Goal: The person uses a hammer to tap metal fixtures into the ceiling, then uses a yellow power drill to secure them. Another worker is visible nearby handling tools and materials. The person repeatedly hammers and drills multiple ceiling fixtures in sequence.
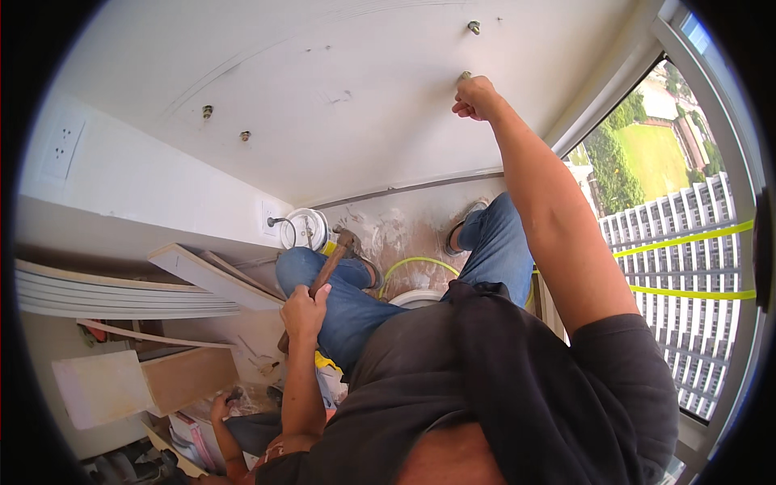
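Note:
My left hand (pixel 304 314) is wrapped round the wooden handle of a hammer (pixel 329 269), its metal head up by my knee. Stretched out to the white wall (pixel 364 89), my right hand (pixel 478 99) is closed with its fingers at an anchor bolt (pixel 464 77) whose end shows above the thumb side. Another anchor bolt (pixel 474 27) sticks out of the wall just above that hand. On the wall's left part, two more bolts stand out, an upper one (pixel 208 111) and a lower one (pixel 245 136).
A large window (pixel 647 202) is on the right, a yellow-green strap (pixel 687 240) across it. Boards (pixel 190 380) and long panels (pixel 121 291) lie left. By the wall stands a white bucket (pixel 311 226). Another person's hand (pixel 222 404) shows at lower left.

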`<action>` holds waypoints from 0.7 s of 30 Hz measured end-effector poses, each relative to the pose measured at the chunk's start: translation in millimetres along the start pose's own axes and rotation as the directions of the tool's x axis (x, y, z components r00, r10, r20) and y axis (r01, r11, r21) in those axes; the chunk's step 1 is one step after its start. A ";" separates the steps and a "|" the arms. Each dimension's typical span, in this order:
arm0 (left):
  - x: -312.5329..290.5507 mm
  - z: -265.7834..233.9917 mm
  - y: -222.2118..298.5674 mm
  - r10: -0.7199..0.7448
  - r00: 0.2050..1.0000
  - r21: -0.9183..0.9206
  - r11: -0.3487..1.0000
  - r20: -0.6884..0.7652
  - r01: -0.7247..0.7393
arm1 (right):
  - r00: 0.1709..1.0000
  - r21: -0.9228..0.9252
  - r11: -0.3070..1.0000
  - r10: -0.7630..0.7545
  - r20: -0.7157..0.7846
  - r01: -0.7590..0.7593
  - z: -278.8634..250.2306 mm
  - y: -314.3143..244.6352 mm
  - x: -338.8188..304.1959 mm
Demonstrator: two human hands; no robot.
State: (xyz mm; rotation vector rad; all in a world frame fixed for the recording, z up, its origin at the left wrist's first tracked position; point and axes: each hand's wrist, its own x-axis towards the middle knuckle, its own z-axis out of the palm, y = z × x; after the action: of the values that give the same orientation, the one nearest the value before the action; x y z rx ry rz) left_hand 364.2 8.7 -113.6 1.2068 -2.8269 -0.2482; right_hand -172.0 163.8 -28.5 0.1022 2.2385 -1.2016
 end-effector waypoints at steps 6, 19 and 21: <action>6.7 5.4 -17.9 -0.023 0.998 -0.058 0.998 0.058 0.026 | 0.997 0.058 0.995 0.074 0.022 -0.075 3.4 -7.7 -3.0; 33.5 2.2 -25.1 0.013 0.993 -0.297 0.955 0.119 0.023 | 0.811 -0.595 0.654 -0.585 -0.007 0.467 42.0 194.6 96.3; 40.3 5.2 -16.7 0.000 0.990 -0.296 0.954 0.141 0.042 | 0.542 -0.725 0.202 -0.796 0.270 0.658 33.7 223.9 96.5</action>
State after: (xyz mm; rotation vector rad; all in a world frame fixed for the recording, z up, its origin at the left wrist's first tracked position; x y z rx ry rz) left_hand 347.5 -31.1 -121.9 1.1938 -2.7536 -0.7596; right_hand -161.8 250.0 -258.8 -1.4624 2.8360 -0.4200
